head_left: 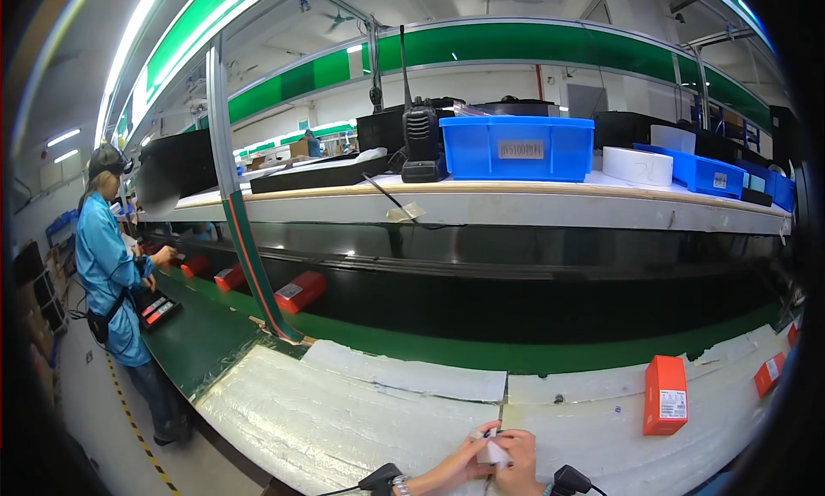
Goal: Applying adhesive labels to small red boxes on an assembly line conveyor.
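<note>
Near the front edge of the work surface, my left hand (465, 464) and my right hand (518, 453) meet over a small white piece (494, 452), which looks like folded paper or a sticker sheet. The fingers of both hands are curled in and pressed on it. Its exact kind is too small to make out. To the right of my hands an orange-red carton (665, 396) with a white label stands upright on the whitish, film-covered surface (361, 419).
A dark conveyor belt (481, 307) crosses beyond the work surface, bearing red boxes (301, 292) at left. A metal post (236, 195) rises there. The shelf holds a walkie-talkie (421, 139), blue bin (518, 150) and white roll (637, 166). A co-worker (112, 255) stands far left.
</note>
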Demonstrator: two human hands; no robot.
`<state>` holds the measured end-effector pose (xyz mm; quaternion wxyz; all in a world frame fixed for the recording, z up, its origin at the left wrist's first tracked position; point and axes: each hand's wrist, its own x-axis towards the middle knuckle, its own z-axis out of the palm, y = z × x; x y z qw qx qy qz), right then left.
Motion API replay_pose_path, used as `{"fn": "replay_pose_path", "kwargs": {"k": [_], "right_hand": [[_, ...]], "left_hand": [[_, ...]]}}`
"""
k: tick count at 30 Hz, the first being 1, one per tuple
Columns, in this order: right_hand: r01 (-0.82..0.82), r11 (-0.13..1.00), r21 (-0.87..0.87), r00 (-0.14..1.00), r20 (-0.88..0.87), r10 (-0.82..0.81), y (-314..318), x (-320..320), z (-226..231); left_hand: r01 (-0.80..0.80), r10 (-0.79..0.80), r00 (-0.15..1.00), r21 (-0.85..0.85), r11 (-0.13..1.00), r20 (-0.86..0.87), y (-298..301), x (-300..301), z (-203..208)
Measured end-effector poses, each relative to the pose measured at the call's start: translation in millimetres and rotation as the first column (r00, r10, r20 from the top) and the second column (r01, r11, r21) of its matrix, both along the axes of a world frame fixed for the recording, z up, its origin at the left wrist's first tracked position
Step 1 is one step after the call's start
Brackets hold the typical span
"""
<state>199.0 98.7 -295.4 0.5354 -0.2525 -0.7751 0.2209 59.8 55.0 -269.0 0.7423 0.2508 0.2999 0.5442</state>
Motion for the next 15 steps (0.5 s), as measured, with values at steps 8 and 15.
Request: {"fn": "replay_pose_path", "kwargs": {"k": [8, 15], "right_hand": [[-0.518, 0.842, 0.15, 0.831, 0.323, 0.454, -47.1, -8.1, 12.8], [-0.674, 0.724, 0.148, 0.714, 0.383, 0.586, -49.5, -4.5, 8.9]], "left_hand": [[-0.302, 0.348, 0.866, 0.178, 0.937, -0.36, -106.6, -13.5, 0.7], [-0.588, 0.593, 0.631, 0.189, 0.786, -0.501, -196.8, -46.8, -11.7]]}}
